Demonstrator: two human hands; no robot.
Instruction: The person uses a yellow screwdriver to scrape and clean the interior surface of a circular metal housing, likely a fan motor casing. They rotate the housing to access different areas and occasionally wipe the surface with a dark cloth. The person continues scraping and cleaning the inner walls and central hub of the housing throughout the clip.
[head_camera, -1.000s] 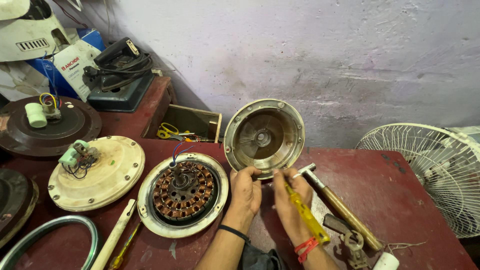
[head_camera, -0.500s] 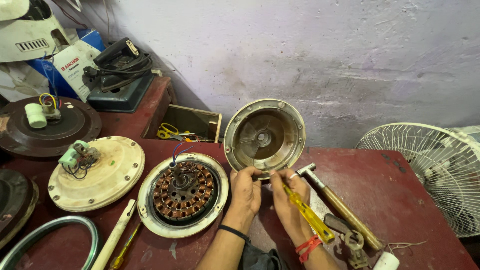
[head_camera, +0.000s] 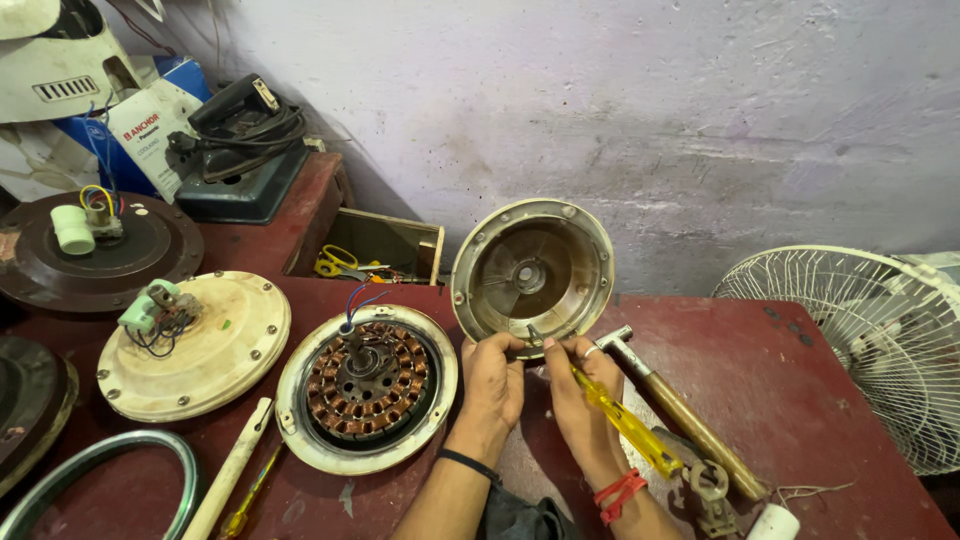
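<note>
A: Currently left hand (head_camera: 493, 378) pinches rim of metal cover (head_camera: 532, 272) upright above fingertips; right hand (head_camera: 575, 385) grips yellow screwdriver (head_camera: 625, 425).

B: Risk: tip slips, cover tips toward copper-wound stator (head_camera: 367, 385) beside left fingers.

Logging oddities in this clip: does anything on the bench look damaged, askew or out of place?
The round metal cover stands on edge, tilted back against the wall, steadied by the left hand while the right hand holds a yellow screwdriver. The open motor shows bare copper windings. Nothing looks spilled or plainly broken.
</note>
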